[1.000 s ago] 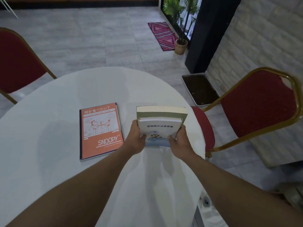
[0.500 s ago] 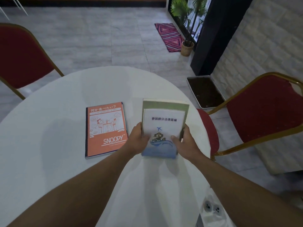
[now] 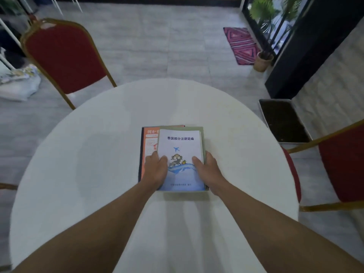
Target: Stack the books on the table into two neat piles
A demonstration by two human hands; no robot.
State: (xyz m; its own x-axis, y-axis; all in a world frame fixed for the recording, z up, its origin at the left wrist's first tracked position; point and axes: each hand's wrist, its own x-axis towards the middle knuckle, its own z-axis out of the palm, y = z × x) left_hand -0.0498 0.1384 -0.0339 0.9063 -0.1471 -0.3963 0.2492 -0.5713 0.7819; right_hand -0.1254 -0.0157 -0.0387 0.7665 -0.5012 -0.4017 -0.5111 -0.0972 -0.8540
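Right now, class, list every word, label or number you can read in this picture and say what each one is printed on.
"泰国部分法律简编": title on the white and blue booklet atop the pile.
"何か": start of a title on the orange book underneath; the rest is covered.
Small line at the booklet's bottom edge: too blurred to read.
Nothing else in view carries readable text.

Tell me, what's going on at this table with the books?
A person is stacking books on a round white table. The left hand and right hand press on a white and blue booklet lying on a green book. Both sit over an orange book, offset to its right, so the pile isn't squared up.
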